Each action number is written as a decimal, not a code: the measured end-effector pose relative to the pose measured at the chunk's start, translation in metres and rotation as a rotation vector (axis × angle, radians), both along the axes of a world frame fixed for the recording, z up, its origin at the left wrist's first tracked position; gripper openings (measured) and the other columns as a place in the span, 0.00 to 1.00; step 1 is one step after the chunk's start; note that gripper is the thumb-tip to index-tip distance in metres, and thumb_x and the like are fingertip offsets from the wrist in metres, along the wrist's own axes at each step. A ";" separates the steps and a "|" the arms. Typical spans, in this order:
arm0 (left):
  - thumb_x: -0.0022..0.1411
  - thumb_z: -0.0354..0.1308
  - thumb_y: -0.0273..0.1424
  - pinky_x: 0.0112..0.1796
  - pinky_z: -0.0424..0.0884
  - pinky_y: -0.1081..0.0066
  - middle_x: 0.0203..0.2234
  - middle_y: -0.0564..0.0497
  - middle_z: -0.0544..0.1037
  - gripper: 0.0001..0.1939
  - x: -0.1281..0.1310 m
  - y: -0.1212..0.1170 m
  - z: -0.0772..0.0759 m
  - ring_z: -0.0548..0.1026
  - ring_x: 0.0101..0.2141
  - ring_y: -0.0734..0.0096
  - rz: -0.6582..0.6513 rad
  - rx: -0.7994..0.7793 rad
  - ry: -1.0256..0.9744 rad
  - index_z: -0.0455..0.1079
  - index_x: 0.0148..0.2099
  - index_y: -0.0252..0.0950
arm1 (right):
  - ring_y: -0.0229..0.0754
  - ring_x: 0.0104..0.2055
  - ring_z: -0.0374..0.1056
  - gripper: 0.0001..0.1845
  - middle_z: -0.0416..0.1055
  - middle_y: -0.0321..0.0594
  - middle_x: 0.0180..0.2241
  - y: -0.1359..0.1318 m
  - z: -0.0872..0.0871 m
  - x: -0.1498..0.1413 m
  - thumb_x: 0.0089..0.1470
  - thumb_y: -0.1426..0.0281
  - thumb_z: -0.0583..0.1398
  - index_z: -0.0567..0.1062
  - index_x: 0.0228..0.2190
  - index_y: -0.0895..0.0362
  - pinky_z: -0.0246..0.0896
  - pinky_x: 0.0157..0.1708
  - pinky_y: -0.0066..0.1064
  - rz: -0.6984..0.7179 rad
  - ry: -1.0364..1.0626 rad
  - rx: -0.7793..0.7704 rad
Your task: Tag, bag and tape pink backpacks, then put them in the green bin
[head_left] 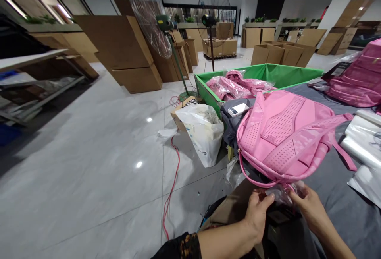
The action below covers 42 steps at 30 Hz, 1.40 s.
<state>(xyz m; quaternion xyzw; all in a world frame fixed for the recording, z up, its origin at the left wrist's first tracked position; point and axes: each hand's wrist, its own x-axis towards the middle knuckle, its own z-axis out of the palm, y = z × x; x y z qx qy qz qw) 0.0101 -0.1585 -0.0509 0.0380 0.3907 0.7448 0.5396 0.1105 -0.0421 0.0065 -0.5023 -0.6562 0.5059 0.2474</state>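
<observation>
A pink backpack [285, 132] lies on the grey-covered table [327, 195], its padded back and straps facing up. At its near edge, my left hand [258, 211] pinches a piece of clear plastic [279, 194]. My right hand [308, 205] grips the other side of that plastic, close under the bag's pink trim. Below the plastic, between my hands, a dark tag-like piece [281, 214] shows in part. Some of the fingertips are hidden behind the plastic and the backpack's edge.
A green-sided bin [208, 92] holds several plastic-wrapped pink bags [229, 86]. A phone [238, 110] lies left of the backpack. More pink backpacks [360, 76] and clear plastic bags [363, 136] are at the right. A white sack [205, 136], red cable [171, 187] and standing fan [165, 22] occupy the floor.
</observation>
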 end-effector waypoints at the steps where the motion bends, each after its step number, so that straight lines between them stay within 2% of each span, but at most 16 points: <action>1: 0.40 0.77 0.46 0.56 0.63 0.58 0.41 0.45 0.82 0.30 0.004 0.004 -0.003 0.75 0.47 0.54 -0.021 -0.014 -0.130 0.77 0.43 0.35 | 0.51 0.32 0.75 0.20 0.78 0.42 0.27 0.001 0.001 0.001 0.32 0.52 0.66 0.76 0.25 0.54 0.71 0.33 0.35 0.003 -0.006 -0.022; 4: 0.31 0.81 0.43 0.54 0.63 0.56 0.33 0.46 0.82 0.30 0.011 0.018 -0.009 0.76 0.42 0.54 -0.055 -0.096 -0.297 0.78 0.35 0.34 | 0.50 0.32 0.74 0.21 0.79 0.42 0.28 0.004 0.002 0.001 0.30 0.52 0.67 0.75 0.24 0.53 0.71 0.33 0.35 0.019 -0.013 -0.070; 8: 0.28 0.82 0.40 0.55 0.62 0.55 0.34 0.47 0.82 0.29 0.012 0.028 -0.010 0.76 0.44 0.53 0.086 -0.181 -0.254 0.77 0.34 0.35 | 0.52 0.35 0.75 0.22 0.79 0.44 0.30 0.005 0.002 0.002 0.31 0.51 0.68 0.75 0.26 0.54 0.72 0.38 0.37 0.044 0.000 -0.069; 12: 0.33 0.80 0.40 0.54 0.65 0.56 0.38 0.47 0.83 0.27 0.008 0.028 -0.002 0.76 0.44 0.55 0.177 -0.164 -0.117 0.77 0.36 0.35 | 0.56 0.39 0.75 0.28 0.77 0.43 0.27 0.004 0.006 0.008 0.33 0.45 0.70 0.77 0.27 0.55 0.73 0.43 0.39 0.102 -0.039 -0.028; 15: 0.43 0.77 0.43 0.52 0.67 0.60 0.39 0.46 0.83 0.25 0.005 0.024 0.005 0.75 0.43 0.57 0.150 -0.037 0.075 0.80 0.40 0.34 | 0.55 0.44 0.75 0.32 0.79 0.44 0.32 0.003 0.011 0.017 0.39 0.38 0.66 0.79 0.30 0.55 0.71 0.47 0.38 0.127 -0.048 0.020; 17: 0.48 0.75 0.45 0.50 0.68 0.61 0.37 0.46 0.83 0.24 0.005 0.022 0.007 0.75 0.41 0.59 0.125 0.036 0.159 0.80 0.40 0.33 | 0.52 0.41 0.74 0.34 0.79 0.43 0.34 0.003 0.013 0.023 0.43 0.35 0.63 0.80 0.30 0.54 0.71 0.44 0.34 0.102 -0.059 0.067; 21: 0.48 0.75 0.45 0.46 0.70 0.63 0.35 0.46 0.82 0.26 0.013 0.023 -0.002 0.76 0.38 0.62 0.155 -0.009 0.131 0.79 0.43 0.32 | 0.44 0.29 0.70 0.34 0.76 0.40 0.26 0.008 0.005 0.032 0.48 0.35 0.59 0.78 0.27 0.55 0.67 0.28 0.29 0.062 -0.161 0.254; 24: 0.46 0.76 0.42 0.48 0.70 0.62 0.37 0.46 0.82 0.25 0.018 0.030 -0.017 0.76 0.40 0.60 0.205 -0.112 0.088 0.78 0.43 0.34 | 0.45 0.29 0.74 0.31 0.78 0.39 0.27 0.014 -0.005 0.038 0.51 0.39 0.59 0.79 0.32 0.54 0.68 0.28 0.29 0.101 -0.224 0.452; 27: 0.40 0.77 0.35 0.47 0.70 0.61 0.28 0.50 0.80 0.17 0.019 0.041 -0.031 0.75 0.37 0.61 0.184 -0.235 0.085 0.77 0.32 0.36 | 0.46 0.31 0.77 0.27 0.81 0.41 0.33 0.016 -0.011 0.043 0.58 0.43 0.54 0.79 0.34 0.52 0.70 0.28 0.31 0.148 -0.330 0.706; 30: 0.37 0.77 0.32 0.43 0.70 0.60 0.20 0.53 0.75 0.15 0.018 0.047 -0.035 0.73 0.30 0.63 0.128 -0.255 0.066 0.73 0.23 0.36 | 0.44 0.28 0.76 0.27 0.80 0.41 0.34 0.013 -0.007 0.044 0.66 0.48 0.47 0.77 0.36 0.52 0.67 0.23 0.31 0.170 -0.448 0.980; 33: 0.39 0.76 0.35 0.45 0.71 0.59 0.25 0.50 0.79 0.14 0.016 0.046 -0.028 0.75 0.33 0.61 0.165 -0.162 0.027 0.77 0.28 0.35 | 0.40 0.26 0.74 0.24 0.77 0.40 0.33 0.006 0.007 0.040 0.70 0.52 0.46 0.74 0.38 0.53 0.65 0.22 0.29 0.189 -0.480 1.169; 36: 0.40 0.75 0.34 0.48 0.70 0.60 0.33 0.48 0.82 0.16 0.017 0.046 -0.017 0.77 0.38 0.59 0.217 -0.093 -0.036 0.79 0.33 0.36 | 0.38 0.24 0.71 0.22 0.75 0.38 0.32 0.000 0.023 0.031 0.70 0.54 0.48 0.73 0.37 0.55 0.64 0.22 0.28 0.218 -0.462 1.232; 39: 0.38 0.74 0.34 0.43 0.72 0.60 0.31 0.49 0.82 0.16 0.021 0.054 -0.012 0.77 0.35 0.59 0.196 -0.142 -0.140 0.79 0.33 0.37 | 0.38 0.22 0.69 0.23 0.75 0.39 0.30 -0.004 0.033 0.023 0.70 0.54 0.48 0.74 0.36 0.55 0.63 0.22 0.29 0.218 -0.474 1.246; 42: 0.35 0.76 0.34 0.41 0.72 0.61 0.27 0.47 0.81 0.16 0.023 0.066 -0.013 0.76 0.33 0.59 0.192 -0.135 -0.169 0.78 0.28 0.36 | 0.38 0.20 0.67 0.25 0.76 0.38 0.29 -0.008 0.043 0.018 0.70 0.52 0.47 0.75 0.35 0.55 0.59 0.19 0.30 0.221 -0.532 1.270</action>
